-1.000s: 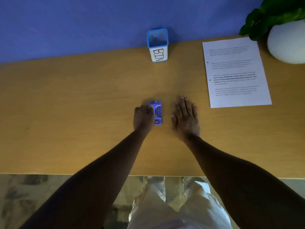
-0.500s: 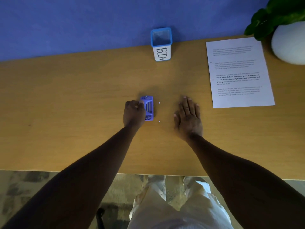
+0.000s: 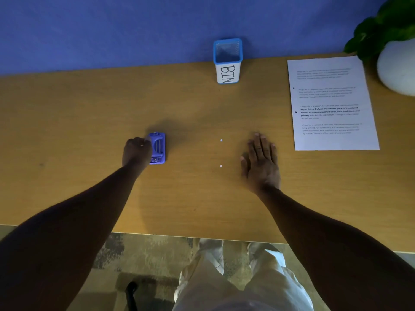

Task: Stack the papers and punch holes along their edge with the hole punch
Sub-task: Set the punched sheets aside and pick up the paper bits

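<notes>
A small blue hole punch (image 3: pixel 158 148) sits on the wooden table (image 3: pixel 89 113) left of centre. My left hand (image 3: pixel 135 151) grips its left side with curled fingers. My right hand (image 3: pixel 261 162) lies flat on the table, fingers straight, holding nothing. Between the hands lie two tiny white paper dots (image 3: pixel 221 140), one farther from me and one nearer. The printed white papers (image 3: pixel 332 104) lie at the back right, with two small holes along their left edge.
A blue-rimmed cup labelled BIN (image 3: pixel 227 61) stands at the back centre against the blue wall. A white pot with a green plant (image 3: pixel 397 66) stands at the far right corner, beside the papers. The table's front edge runs just above my lap.
My left hand has slid the hole punch to the left, uncovering two paper dots where it stood. My right hand has stayed flat on the table.
</notes>
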A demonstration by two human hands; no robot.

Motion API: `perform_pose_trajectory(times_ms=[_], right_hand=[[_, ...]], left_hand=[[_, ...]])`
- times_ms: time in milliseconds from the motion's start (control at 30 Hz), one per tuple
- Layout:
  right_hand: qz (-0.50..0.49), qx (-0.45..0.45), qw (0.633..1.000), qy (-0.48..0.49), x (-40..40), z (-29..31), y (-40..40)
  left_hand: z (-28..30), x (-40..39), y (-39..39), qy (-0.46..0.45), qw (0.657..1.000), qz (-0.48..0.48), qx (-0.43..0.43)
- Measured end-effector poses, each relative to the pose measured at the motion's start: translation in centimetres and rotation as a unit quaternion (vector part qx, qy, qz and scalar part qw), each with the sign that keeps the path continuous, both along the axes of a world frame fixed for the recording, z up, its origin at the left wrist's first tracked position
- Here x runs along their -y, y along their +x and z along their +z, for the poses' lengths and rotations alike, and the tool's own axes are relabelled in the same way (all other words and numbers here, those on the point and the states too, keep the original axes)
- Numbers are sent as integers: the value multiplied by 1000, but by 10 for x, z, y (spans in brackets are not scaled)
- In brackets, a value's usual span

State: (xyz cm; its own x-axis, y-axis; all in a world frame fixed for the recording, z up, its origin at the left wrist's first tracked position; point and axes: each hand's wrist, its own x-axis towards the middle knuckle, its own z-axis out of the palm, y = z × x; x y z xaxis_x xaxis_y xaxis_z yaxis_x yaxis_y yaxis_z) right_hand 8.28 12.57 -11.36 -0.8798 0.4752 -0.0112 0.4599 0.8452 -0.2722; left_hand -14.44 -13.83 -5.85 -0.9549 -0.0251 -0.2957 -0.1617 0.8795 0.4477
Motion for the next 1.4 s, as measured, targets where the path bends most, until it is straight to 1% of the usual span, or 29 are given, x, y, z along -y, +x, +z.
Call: perform_pose_trajectory(times_ms=[267,567,733,800,933,1000,1033,1100,1167,1267,1333,1400], right_hand=[[-1,0,1000,9,-1,-2,0],[0,-3,1000,14,-1,-5,1],[2,-2,1000,18,-1,-3,1],[3,-4,1000,20,-1,-1,1],[-1,-6,1000,27,1,6,-4],[-13,-10,999,27,2,12,-11],[-17,-6,999,26,2,14,-15],[-16,4,1000,21,3,19,-24],[-8,-10,1000,2,5,23,-32],[-12,-53,997,-53,8,31,-47],[-8,-37,994,-99,8,37,-57],[1,-16,992,-127,7,40,-67]], left_hand=[[-2,12,-6,-1,1000,10,11],[1,13,0,31,999,18,23],[3,12,4,45,999,15,11],[4,11,9,49,998,12,-37],[7,0,22,23,981,-28,-192],[9,-12,27,19,970,-57,-237],[9,-19,30,22,967,-69,-245],[8,-32,36,40,966,-99,-237],[6,-45,47,76,966,-133,-208],[3,-66,66,124,970,-173,-113],[0,-76,79,129,970,-198,-57],[-4,-83,91,122,968,-220,-23]])
